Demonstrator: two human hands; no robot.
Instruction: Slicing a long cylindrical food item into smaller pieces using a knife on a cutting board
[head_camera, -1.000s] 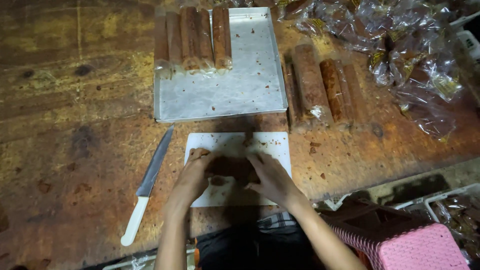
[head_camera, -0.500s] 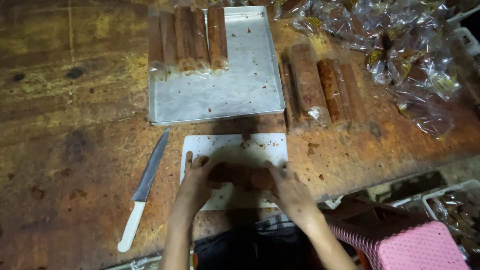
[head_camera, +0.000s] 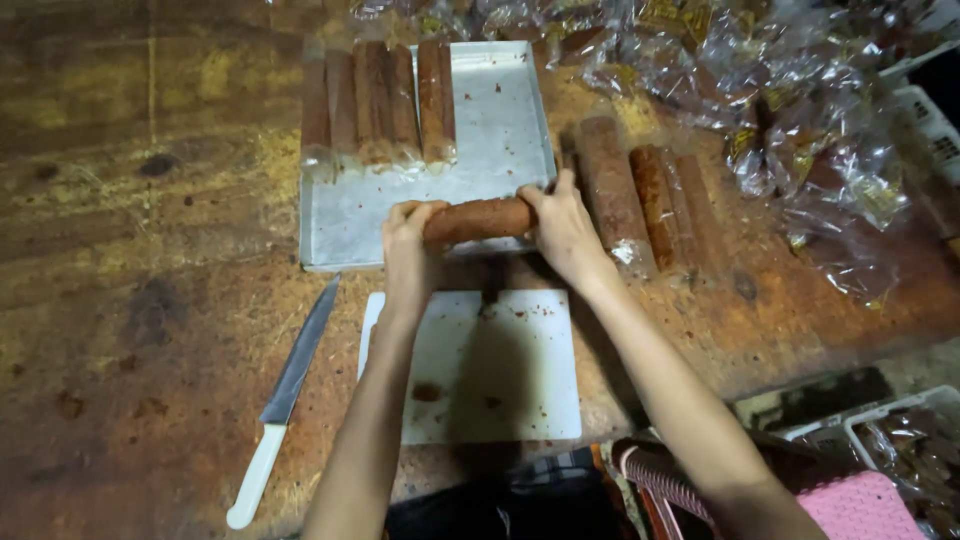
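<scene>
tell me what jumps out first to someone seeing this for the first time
Both hands, the left hand and the right hand, grip a reddish-brown roll by its ends, held level over the near edge of a metal tray. At the tray's far end lie more wrapped rolls side by side. Nearer the person sit a white cutting board with crumbs and, to its left, a white-handled knife on the worn wooden table.

hands (head_camera: 480, 235): bare, no gloves | forearms: bare, sleeveless | wrists: nothing worn
</scene>
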